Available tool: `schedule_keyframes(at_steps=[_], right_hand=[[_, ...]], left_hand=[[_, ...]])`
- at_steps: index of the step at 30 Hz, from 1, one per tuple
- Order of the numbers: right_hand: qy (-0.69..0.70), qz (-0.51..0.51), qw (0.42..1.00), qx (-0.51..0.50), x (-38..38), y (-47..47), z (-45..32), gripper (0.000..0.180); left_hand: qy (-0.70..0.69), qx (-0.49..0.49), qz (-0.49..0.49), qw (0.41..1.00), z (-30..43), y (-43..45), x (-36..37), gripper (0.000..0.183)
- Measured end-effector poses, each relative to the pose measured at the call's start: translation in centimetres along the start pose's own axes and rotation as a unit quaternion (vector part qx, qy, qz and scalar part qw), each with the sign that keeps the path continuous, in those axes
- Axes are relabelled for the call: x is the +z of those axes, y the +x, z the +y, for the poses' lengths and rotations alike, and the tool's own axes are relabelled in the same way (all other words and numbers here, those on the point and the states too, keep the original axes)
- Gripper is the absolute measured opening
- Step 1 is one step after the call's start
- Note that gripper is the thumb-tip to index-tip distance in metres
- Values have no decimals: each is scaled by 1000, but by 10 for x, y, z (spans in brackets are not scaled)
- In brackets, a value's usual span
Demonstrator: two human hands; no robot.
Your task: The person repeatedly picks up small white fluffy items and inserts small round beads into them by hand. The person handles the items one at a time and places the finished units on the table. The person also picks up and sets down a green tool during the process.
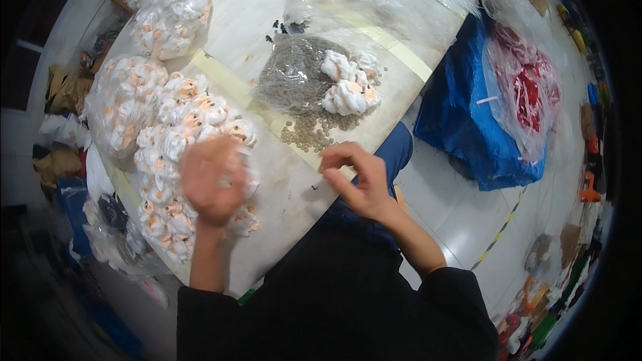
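Observation:
My left hand (214,180) is blurred by motion over the near side of a pile of white and peach soft fabric pieces (168,145). Whether it grips one of them cannot be made out. Close to the table's edge, my right hand (358,175) hovers with bent fingers and a gap between thumb and forefinger; nothing shows in it. A tiny dark piece (315,187) lies to its left. Beyond it, small round brownish discs (306,133) spill from a clear plastic bag (291,72). A few finished-looking white and peach pieces (346,82) rest against that bag.
Filled clear bags (170,20) of similar pieces stand along the table's far left. A large clear plastic bag (381,0) covers the far end. Right of the table (271,175), a blue sack (451,105) with red material in plastic (526,90) sits on the tiled floor (461,220).

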State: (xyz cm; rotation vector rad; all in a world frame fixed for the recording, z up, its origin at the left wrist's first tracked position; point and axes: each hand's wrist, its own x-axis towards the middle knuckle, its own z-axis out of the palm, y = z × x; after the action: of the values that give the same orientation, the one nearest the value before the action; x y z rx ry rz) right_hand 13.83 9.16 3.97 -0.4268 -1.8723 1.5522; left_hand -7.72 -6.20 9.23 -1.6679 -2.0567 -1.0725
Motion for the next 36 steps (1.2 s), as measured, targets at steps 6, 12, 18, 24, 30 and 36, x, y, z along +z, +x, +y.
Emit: schedule_keyframes(at_steps=[6, 12, 18, 24, 30, 36], right_hand=[[18, 123, 989, 82, -44, 3, 35, 18], [8, 157, 985, 67, -73, 10, 39, 19], [-9, 153, 984, 95, -73, 3, 43, 18], [-209, 169, 963, -6, -74, 63, 33, 16], [-501, 82, 859, -67, -61, 132, 55, 18], [-439, 173, 860, -194, -43, 116, 23, 15]], left_hand=[[287, -155, -97, 940, -62, -43, -27, 39], [147, -178, 7, 973, -52, -36, -37, 47], [193, -131, 88, 969, -36, -23, -36, 46], [72, -41, 85, 993, 1, -30, -20, 43], [-180, -57, -34, 981, 36, -30, 51, 42], [-309, -99, -109, 939, 38, -25, 58, 41]])
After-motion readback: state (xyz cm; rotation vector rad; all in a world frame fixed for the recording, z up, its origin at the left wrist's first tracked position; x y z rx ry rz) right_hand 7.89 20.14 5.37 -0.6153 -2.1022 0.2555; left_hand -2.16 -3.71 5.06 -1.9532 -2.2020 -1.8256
